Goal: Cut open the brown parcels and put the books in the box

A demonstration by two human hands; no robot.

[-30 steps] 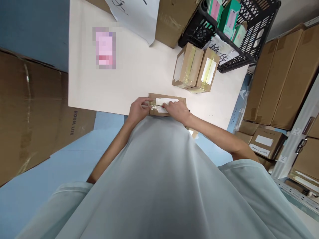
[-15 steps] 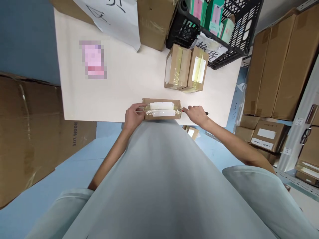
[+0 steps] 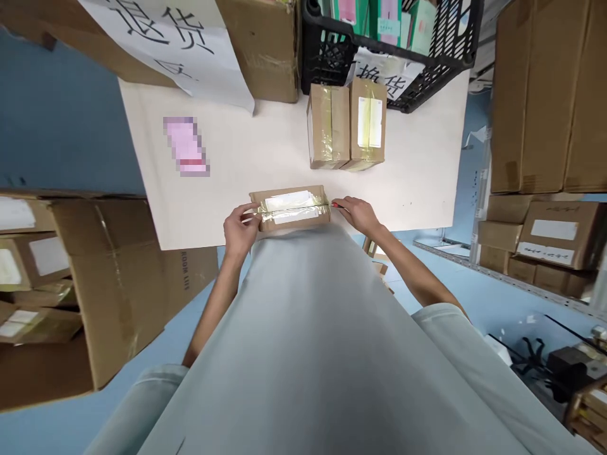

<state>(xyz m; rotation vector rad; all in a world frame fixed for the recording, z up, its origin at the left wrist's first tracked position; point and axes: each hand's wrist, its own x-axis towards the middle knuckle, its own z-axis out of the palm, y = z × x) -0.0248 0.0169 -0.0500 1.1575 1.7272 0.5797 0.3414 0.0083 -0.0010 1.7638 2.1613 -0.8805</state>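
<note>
The person's left hand (image 3: pixel 241 230) is gripping the left end of a small brown box (image 3: pixel 293 209), and the right hand (image 3: pixel 359 214) is pinching a small red tool (image 3: pixel 336 205) at the other end. The box is lying at the near edge of the white table (image 3: pixel 417 180), by the person's shirt (image 3: pixel 303 328). The person seems to be working on the tape (image 3: pixel 313 206). To do this well, the left hand should be holding the box tight, fingers out of the tool's way, and the tool should be going gently along the middle line, not deep. Farther back, two taped boxes (image 3: pixel 329 126) are standing side by side near a black crate (image 3: pixel 327 57) that is holding green boxes (image 3: pixel 387 22). On the left, a pink thing (image 3: pixel 187 145), too blurry to name, is lying on the table. Beyond the table, a big open carton (image 3: pixel 111 284) is holding packs (image 3: pixel 40 322), blue floor (image 3: pixel 177 332) is showing, and tall boxes (image 3: pixel 545 95) are standing on the right.
</note>
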